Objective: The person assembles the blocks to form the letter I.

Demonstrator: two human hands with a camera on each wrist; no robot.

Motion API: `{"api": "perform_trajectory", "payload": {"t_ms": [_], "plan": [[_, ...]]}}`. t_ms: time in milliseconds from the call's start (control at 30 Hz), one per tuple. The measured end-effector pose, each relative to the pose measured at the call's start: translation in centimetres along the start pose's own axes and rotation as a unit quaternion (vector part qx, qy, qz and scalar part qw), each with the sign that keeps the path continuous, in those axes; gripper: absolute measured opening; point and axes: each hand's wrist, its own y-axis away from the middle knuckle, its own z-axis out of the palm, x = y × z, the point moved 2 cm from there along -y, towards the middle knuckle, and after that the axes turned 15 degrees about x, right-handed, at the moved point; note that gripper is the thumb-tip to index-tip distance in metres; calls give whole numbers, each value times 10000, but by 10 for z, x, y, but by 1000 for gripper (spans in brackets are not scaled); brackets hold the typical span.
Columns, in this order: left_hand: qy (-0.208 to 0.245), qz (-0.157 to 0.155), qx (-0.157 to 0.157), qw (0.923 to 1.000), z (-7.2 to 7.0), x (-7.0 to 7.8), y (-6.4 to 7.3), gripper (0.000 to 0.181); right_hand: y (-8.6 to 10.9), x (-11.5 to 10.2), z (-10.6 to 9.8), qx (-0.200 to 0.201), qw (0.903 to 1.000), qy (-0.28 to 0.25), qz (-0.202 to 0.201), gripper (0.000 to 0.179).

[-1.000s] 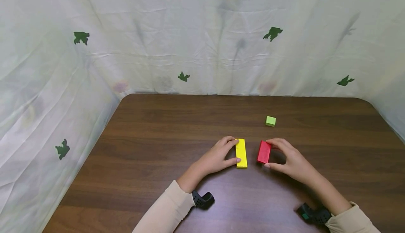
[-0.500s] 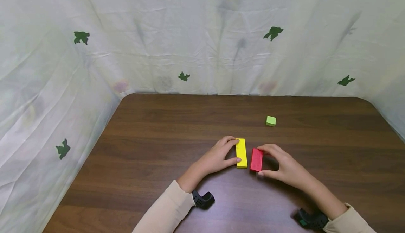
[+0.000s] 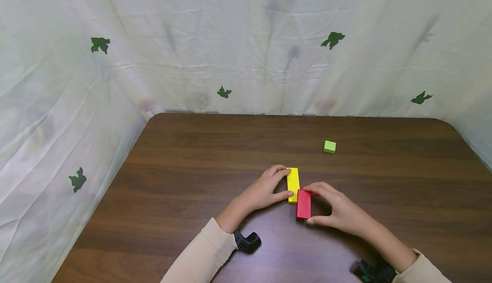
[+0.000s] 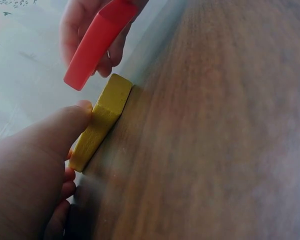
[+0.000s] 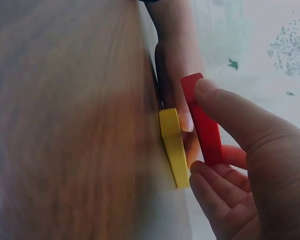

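A flat yellow block point(image 3: 293, 180) lies lengthwise on the brown table. My left hand point(image 3: 263, 190) grips it by its two ends from the left, thumb at the near end. A red block point(image 3: 303, 204) is pinched end to end between the thumb and fingers of my right hand point(image 3: 343, 210). In the head view the red block overlaps the yellow one's near right corner. Both wrist views show the red block point(image 5: 207, 125) held up off the table, higher than the yellow block point(image 5: 173, 150) and apart from it.
A small light green block point(image 3: 329, 146) sits farther back on the table point(image 3: 215, 146), right of the yellow block. Behind the far edge hangs a pale curtain point(image 3: 246, 52) with green leaf-like patches. Black cameras are strapped to both wrists.
My right hand has carried the red block left and toward me, from a gap right of the yellow block to over its near corner. The left hand and yellow block have stayed in place.
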Motion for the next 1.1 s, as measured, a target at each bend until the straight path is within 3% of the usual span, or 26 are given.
{"api": "perform_trajectory", "payload": {"t_ms": [333, 567, 1100], "plan": [[14, 86, 67, 9999, -1, 0, -1, 63, 1, -7, 6, -356, 9993, 79, 120, 66], [13, 107, 75, 9999, -1, 0, -1, 62, 3, -9, 9, -390, 9991, -34, -149, 60], [28, 126, 101, 9999, 0, 0, 0, 63, 8, -10, 17, -584, 9982, 161, 10, 62]]}}
